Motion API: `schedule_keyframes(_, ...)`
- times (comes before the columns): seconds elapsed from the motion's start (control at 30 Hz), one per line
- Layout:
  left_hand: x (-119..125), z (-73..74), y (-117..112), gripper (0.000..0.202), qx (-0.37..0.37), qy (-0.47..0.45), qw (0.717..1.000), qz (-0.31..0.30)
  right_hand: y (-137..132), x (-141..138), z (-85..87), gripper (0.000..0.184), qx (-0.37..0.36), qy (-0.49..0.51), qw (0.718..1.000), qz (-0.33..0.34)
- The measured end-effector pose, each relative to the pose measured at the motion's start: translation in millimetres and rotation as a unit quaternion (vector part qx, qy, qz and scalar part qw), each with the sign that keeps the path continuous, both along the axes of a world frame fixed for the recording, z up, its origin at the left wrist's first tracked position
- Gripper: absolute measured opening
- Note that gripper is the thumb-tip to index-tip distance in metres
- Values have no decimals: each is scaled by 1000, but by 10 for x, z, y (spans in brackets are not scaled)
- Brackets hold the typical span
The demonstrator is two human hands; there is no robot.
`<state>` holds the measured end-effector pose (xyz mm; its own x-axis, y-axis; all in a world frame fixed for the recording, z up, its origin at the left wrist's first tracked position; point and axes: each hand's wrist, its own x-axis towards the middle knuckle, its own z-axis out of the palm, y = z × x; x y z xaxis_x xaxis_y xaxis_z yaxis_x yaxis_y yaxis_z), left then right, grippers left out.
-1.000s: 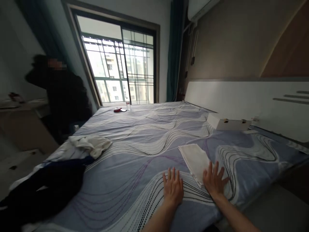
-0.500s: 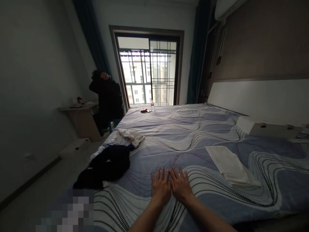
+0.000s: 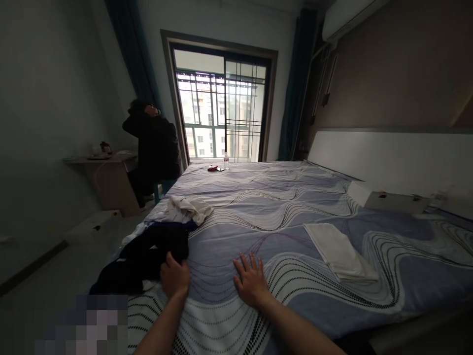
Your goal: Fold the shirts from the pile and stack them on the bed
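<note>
My left hand (image 3: 175, 277) lies on the bed with its fingers curled at the near edge of a dark garment (image 3: 148, 256); whether it grips the cloth I cannot tell. My right hand (image 3: 250, 281) rests flat and open on the blue wave-patterned bedsheet (image 3: 266, 217), fingers spread. A crumpled white garment (image 3: 185, 208) lies just behind the dark one. To the right of my right hand sits a folded white cloth (image 3: 338, 250).
A person in dark clothes (image 3: 151, 145) sits by the desk (image 3: 105, 180) near the window (image 3: 219, 111). A water bottle (image 3: 225, 160) and a small red item (image 3: 212, 168) stand at the bed's far edge. A white box (image 3: 388, 199) lies by the headboard (image 3: 391, 158).
My left hand has moved left from beside the right hand to the dark garment and curled its fingers. My right hand stayed flat on the sheet. The view shifted slightly left.
</note>
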<state>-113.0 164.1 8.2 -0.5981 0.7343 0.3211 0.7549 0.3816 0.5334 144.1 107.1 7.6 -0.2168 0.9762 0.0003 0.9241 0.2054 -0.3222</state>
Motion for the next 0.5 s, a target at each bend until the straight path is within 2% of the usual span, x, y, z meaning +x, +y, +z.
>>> schedule_keyframes(0.1, -139, 52, 101, 48, -20, -40, 999, -2, -18, 22, 32, 59, 10, 26, 1000, 8)
schedule_keyframes(0.27, -115, 83, 113, 43, -9, -33, 999, 9, -31, 37, 36, 59, 18, 53, 998, 10)
schedule_keyframes(0.33, -76, 106, 129, 43, 6, -6, 999, -38, -32, 33, 35, 58, 18, 55, 998, 11)
schedule_keyframes(0.4, -29, 151, 203, 41, 22, -3, 990, -138, -30, 27, 35, 58, 16, 56, 998, 10)
schedule_keyframes(0.47, 26, 230, 369, 35, 31, -65, 974, -216, -27, 23, 38, 59, 12, 60, 998, 8)
schedule_keyframes(0.5, 56, 285, 494, 34, 33, -109, 968, -224, -25, 22, 40, 59, 9, 63, 998, 9)
